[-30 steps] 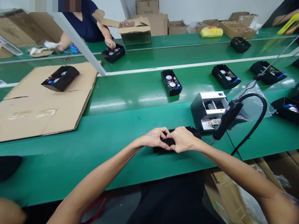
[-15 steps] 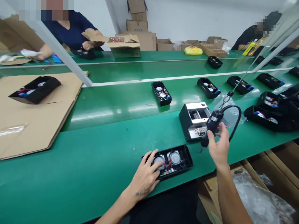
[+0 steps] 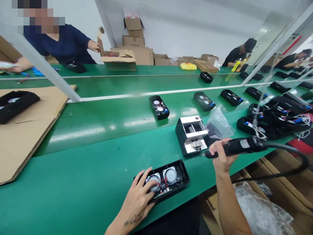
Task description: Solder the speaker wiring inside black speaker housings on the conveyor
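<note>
My left hand (image 3: pixel 139 192) grips the left end of a black speaker case (image 3: pixel 182 183), fingers over its rim and one speaker. Two round speakers (image 3: pixel 170 175) with red wires and a small circuit board sit inside the open case. My right hand (image 3: pixel 223 158) is closed around a black electric screwdriver (image 3: pixel 238 147), held nearly level with its bit pointing left. The bit is at the front of a black and silver screw feeder (image 3: pixel 188 148); whether they touch I cannot tell. A cable curves away from the screwdriver's rear end.
More speaker cases (image 3: pixel 159 107) lie along the green bench, with several piled at the right (image 3: pixel 276 120). A clear plastic bag (image 3: pixel 220 124) is behind the feeder. Flat cardboard (image 3: pixel 29 140) covers the left side. Open cartons (image 3: pixel 281 182) stand below right. Co-workers sit across the bench.
My right hand has closed around the screwdriver, which swung from hanging steeply to nearly level, its bit now by the feeder. My left hand stays on the case. The view has shifted right.
</note>
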`<action>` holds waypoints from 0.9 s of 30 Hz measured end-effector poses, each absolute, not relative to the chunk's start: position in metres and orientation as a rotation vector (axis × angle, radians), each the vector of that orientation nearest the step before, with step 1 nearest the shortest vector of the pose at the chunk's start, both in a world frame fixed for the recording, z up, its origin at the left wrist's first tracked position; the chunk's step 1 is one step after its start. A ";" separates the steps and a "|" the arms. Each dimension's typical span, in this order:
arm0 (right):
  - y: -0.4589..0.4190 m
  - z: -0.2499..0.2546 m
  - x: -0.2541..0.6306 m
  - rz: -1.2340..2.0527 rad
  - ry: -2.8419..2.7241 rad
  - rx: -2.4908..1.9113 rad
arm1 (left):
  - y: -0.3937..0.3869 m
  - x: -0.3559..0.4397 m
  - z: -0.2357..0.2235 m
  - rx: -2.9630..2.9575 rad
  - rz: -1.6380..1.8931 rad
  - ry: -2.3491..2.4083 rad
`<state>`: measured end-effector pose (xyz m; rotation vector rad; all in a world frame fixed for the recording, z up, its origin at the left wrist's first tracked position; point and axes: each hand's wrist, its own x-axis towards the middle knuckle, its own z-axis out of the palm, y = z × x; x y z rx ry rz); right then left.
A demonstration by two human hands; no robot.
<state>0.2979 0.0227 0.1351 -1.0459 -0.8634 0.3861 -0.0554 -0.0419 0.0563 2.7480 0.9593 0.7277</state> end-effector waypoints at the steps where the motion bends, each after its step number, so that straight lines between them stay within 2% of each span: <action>1: 0.029 0.142 0.299 0.345 -0.859 -1.027 | -0.041 -0.055 0.056 2.734 0.740 0.962; 5: 0.048 0.150 0.294 0.294 -0.925 -1.075 | -0.039 -0.053 0.056 2.703 0.757 0.982; 13: 0.044 0.142 0.287 0.470 -1.077 -1.143 | -0.040 -0.052 0.055 2.738 0.761 0.989; 19: 0.052 0.148 0.287 0.333 -1.008 -1.110 | -0.039 -0.052 0.053 2.738 0.758 0.993; 27: 0.035 0.135 0.287 0.583 -1.143 -1.219 | -0.041 -0.051 0.055 2.749 0.706 1.026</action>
